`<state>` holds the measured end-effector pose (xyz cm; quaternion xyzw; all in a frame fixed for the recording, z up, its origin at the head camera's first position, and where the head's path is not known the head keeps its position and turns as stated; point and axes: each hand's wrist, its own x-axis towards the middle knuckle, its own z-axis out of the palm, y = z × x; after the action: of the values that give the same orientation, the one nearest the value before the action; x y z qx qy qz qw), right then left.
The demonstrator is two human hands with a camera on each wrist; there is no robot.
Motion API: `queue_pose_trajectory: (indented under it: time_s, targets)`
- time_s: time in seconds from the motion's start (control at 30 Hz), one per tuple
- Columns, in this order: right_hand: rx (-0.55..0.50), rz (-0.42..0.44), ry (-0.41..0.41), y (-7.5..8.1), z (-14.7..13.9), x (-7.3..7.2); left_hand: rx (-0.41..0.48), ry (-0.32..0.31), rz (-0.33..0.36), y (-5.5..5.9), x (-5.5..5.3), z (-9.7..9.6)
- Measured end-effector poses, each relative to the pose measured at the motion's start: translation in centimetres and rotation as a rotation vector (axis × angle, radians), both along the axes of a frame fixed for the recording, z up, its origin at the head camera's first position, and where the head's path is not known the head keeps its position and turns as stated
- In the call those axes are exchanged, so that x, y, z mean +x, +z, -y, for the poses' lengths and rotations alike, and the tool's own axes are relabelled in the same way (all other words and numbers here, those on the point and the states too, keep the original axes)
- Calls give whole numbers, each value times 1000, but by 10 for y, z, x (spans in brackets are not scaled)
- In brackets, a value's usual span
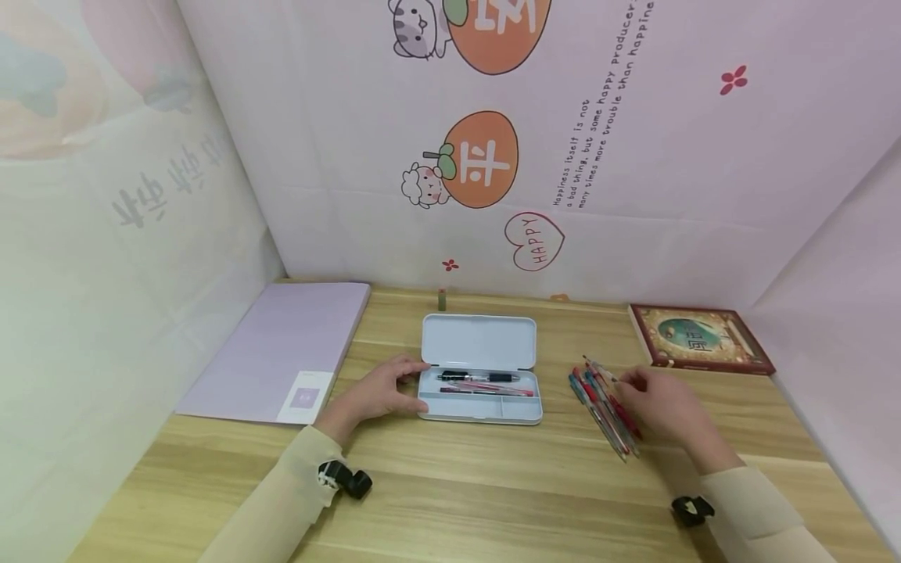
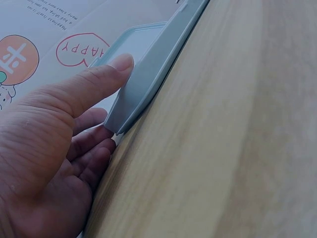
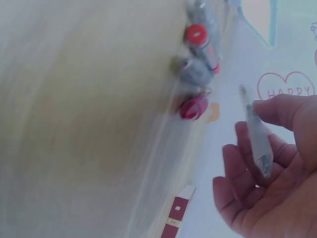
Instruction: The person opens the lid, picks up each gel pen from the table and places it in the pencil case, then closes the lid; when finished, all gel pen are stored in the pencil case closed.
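Observation:
A pale blue pencil case (image 1: 461, 407) lies with its lid raised, a few pens (image 1: 486, 378) in its long rear compartment. My left hand (image 1: 380, 391) grips the case's left end. In the left wrist view the thumb (image 2: 121, 64) presses on its side wall and the other fingers curl beyond the corner. Over at the right, my right hand (image 1: 662, 403) pinches a clear-barrelled pen (image 3: 258, 136) between thumb and fingers. Beside that hand several pens (image 1: 598, 410) with red, blue and grey parts lie bunched on the table.
A lilac folder (image 1: 296, 336) with a white label lies at the left. At the back right is a brown-bordered book (image 1: 704, 338). Behind the case a small green block (image 1: 441, 299) stands close to the patterned wall sheet (image 1: 338, 156).

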<state>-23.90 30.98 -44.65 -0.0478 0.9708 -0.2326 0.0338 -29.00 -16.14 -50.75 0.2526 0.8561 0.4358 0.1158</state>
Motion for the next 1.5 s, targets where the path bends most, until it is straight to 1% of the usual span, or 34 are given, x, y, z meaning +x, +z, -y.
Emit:
queue_pose_trajectory:
  time_s: [0.27,0.47,0.63,0.83,1.1,1.2,1.33,1.5]
  targets:
    - [-68,-42,-3,6,12,2,-7,2,-4,-1,-1,-1]
    - [-107,-70,16,5,22,0,-23,1,-14,-1,-1,-1]
    - [-117,-106,33,3,33,-3,-34,1,-17,-2,-1,0]
    - [-137,-131,66,3,46,-7,-52,1,-23,-2,0,0]
    - [-162,-151,121,2,71,-14,-44,7,-6,2,2,-1]
    - [-155,-163,145,1,81,-17,-46,8,-4,3,2,-1]
    - [-163,-148,183,-4,94,-19,-55,9,-7,3,2,-1]
    - [-198,-105,220,-9,111,-18,-61,3,-26,3,3,-1]
